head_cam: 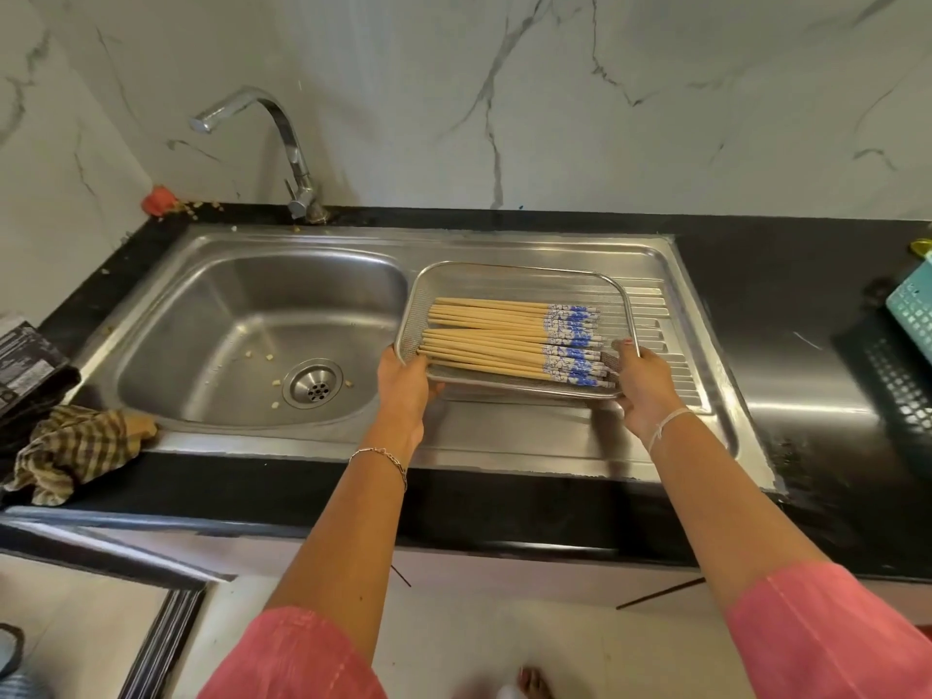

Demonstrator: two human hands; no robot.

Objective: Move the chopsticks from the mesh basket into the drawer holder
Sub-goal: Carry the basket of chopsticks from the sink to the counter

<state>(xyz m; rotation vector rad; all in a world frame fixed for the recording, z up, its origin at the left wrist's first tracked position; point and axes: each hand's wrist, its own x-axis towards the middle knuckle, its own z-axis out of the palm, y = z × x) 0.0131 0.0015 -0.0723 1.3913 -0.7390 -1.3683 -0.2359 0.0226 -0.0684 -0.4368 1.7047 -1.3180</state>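
Note:
A rectangular steel mesh basket (pixel 519 277) sits tilted over the sink's draining board. Inside it lie several wooden chopsticks (pixel 489 335) with blue-and-white patterned ends pointing right. My left hand (pixel 406 391) grips the basket's near left corner. My right hand (pixel 645 388) grips its near right corner, thumb over the rim. No drawer or holder is in view.
The steel sink bowl (pixel 252 330) with a drain and food scraps lies to the left, under a chrome tap (pixel 287 143). A checked cloth (pixel 75 449) sits at the counter's left edge. A teal plastic basket (pixel 915 305) stands far right on the black counter (pixel 787 274).

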